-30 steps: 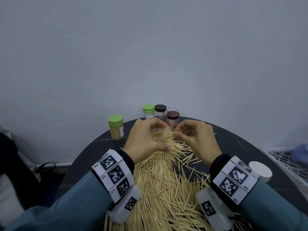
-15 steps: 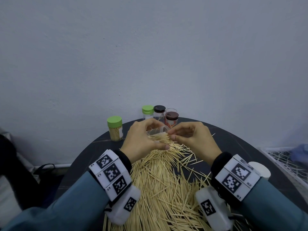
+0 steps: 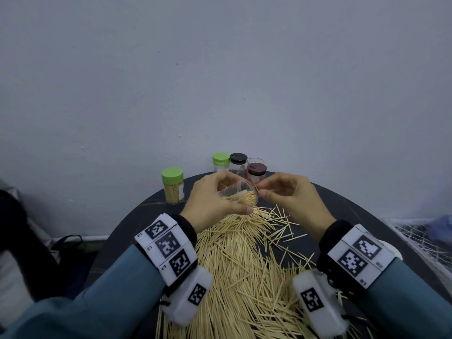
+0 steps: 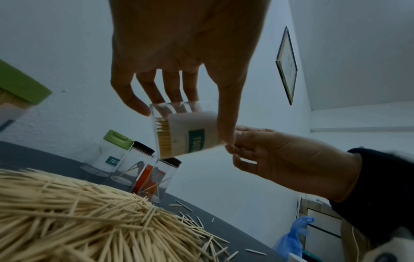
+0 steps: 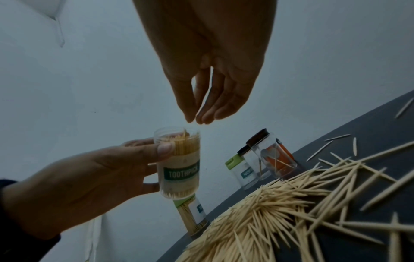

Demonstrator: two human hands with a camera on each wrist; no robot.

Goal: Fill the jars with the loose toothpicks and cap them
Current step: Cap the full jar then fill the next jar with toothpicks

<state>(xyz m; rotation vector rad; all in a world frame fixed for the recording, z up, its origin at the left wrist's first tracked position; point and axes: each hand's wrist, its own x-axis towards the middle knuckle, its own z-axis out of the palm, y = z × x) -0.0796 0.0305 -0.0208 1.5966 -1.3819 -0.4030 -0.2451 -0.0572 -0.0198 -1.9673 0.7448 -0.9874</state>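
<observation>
Head view: a clear open jar (image 3: 241, 195) is held up off the desk (image 3: 342, 211) by the left hand (image 3: 212, 204), fingers and thumb curled round its body, so that grip is wrapped on the jar. It's tipped over with the mouth toward the right hand (image 3: 291, 199), and a packed bundle of toothpicks can be seen inside. The right hand's fingertips are bunched right at the jar's rim; whether anything is pinched can't be told from here. A big loose toothpick pile (image 3: 234, 265) is spread over the dark round desk below both hands. At the back by the wall, a green-capped full jar (image 3: 173, 185) is parked to the left, and a cluster of four mostly empty jars (image 3: 242, 166) is set behind the hands.

Left wrist view: the jar (image 4: 188, 131) is seen from below, label partly readable, gripped by the left fingers (image 4: 134, 99) near its bottom and the thumb along its side. The right hand (image 4: 280, 159) is met at the open end, fingers curled by the thumb tip.

Right wrist view: the jar (image 5: 179, 163) reads "TOOTHPICK" and is nearly full. The right fingertips (image 5: 201, 113) are pressed together just above the mouth, with one thin toothpick (image 5: 205, 88) pinched between thumb and fingers.
</observation>
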